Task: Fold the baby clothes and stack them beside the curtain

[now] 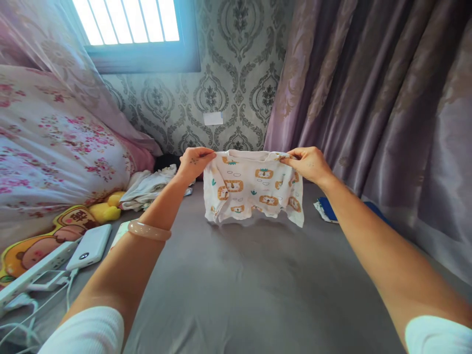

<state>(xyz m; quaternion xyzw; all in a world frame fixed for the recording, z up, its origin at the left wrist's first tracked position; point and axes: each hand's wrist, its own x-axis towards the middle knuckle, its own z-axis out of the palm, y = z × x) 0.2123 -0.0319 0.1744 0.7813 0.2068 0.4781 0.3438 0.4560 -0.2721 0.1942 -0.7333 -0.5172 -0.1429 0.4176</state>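
Observation:
I hold up a small white garment printed with orange lions, stretched between both hands above the grey bed sheet. My left hand pinches its top left edge. My right hand pinches its top right edge. The cloth hangs down, and its lower hem just reaches the sheet. A pale bangle sits on my left forearm.
A pile of white clothes lies at the left by a floral quilt. A white power bank, a power strip and cables lie at the near left. A blue item lies right, under purple curtains.

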